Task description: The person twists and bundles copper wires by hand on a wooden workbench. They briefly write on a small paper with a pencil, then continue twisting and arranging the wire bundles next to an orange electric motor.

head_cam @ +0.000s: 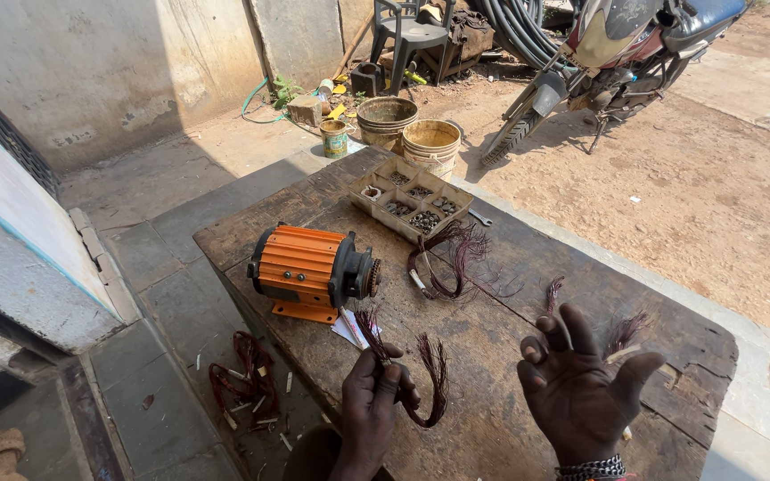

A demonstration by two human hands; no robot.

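Note:
My left hand [372,401] is closed around a bent bundle of thin reddish-brown copper wire [430,379], held just above the near end of a worn wooden table [528,276]. My right hand [581,383] hovers to its right, palm up, fingers spread, holding nothing. An orange electric motor [309,272] with a dark end cap lies on its side at the table's left. A looped coil of the same wire [447,258] rests beside the motor. Loose wire tufts [626,334] lie near my right hand.
A compartmented tray [412,205] of small metal parts sits at the table's far end. More wire scraps [242,379] lie on the stone floor to the left. Two buckets [412,134], a plastic chair [412,36] and a parked motorcycle [599,62] stand beyond on bare dirt.

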